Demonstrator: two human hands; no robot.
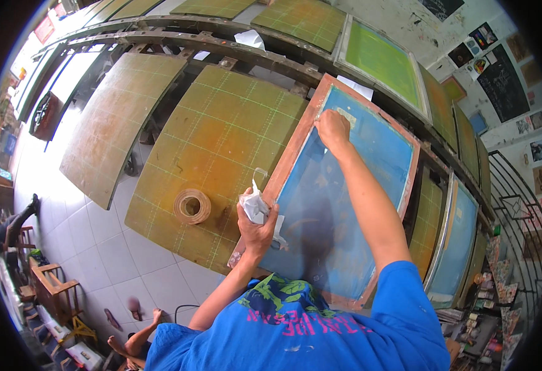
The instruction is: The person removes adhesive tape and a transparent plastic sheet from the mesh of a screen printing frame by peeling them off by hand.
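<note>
A silk-screen frame (313, 106) with reddish wooden sides and blue mesh lies tilted in front of me. My right hand (333, 129) is closed in a fist over the mesh near its upper left edge; what it pinches, if anything, is hidden. Beside that hand a pale rectangular patch (349, 119) shows on the mesh. My left hand (257, 230), at the frame's left side, is closed around a crumpled white wad (255, 207), with a clear strip sticking up from it. A roll of brown tape (192, 206) lies on the olive board left of that hand.
Olive boards with green grid lines (221, 123) line the long rack (234, 52). A green-mesh screen (385, 65) stands at the far side, another blue screen (459, 229) at right. A wooden stool (54, 285) and part of another person (138, 343) are at lower left.
</note>
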